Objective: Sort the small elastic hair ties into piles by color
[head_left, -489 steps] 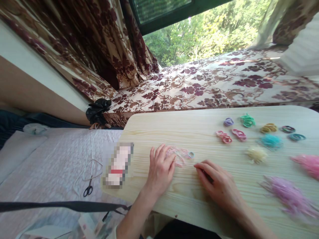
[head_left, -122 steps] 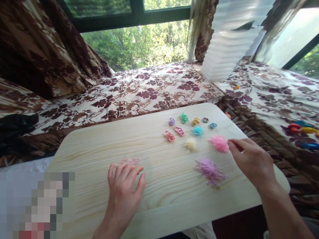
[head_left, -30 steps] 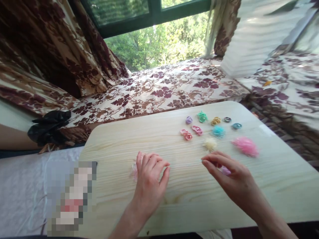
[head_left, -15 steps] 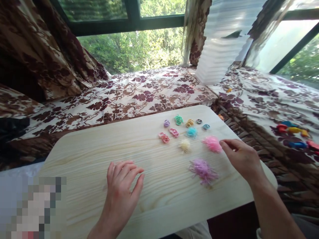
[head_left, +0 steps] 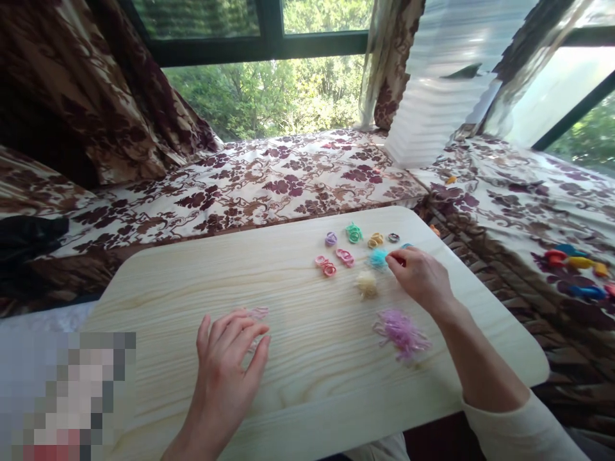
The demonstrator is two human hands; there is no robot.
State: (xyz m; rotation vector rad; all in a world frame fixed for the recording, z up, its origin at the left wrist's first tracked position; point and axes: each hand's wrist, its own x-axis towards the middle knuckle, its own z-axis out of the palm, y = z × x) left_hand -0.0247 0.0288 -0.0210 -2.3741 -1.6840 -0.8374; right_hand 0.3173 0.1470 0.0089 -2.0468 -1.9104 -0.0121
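A pale, wood-grained table (head_left: 182, 282) with rounded corners. The left hand (head_left: 229, 370) lies flat and open on it, fingers spread, holding nothing — its fingertips touch a wispy pink cluster (head_left: 258, 312) of thin elastic bands. The right hand (head_left: 421, 276) is curled, thumb and forefinger drawn together at the edge of a fuzzy teal tuft (head_left: 377, 258); whether they pinch a band cannot be told. Just beside it lie a cream tuft (head_left: 366, 283) and a stringy purple tuft (head_left: 401, 333). Behind, thicker soft rings — green rings (head_left: 354, 232), pink loops (head_left: 327, 265).
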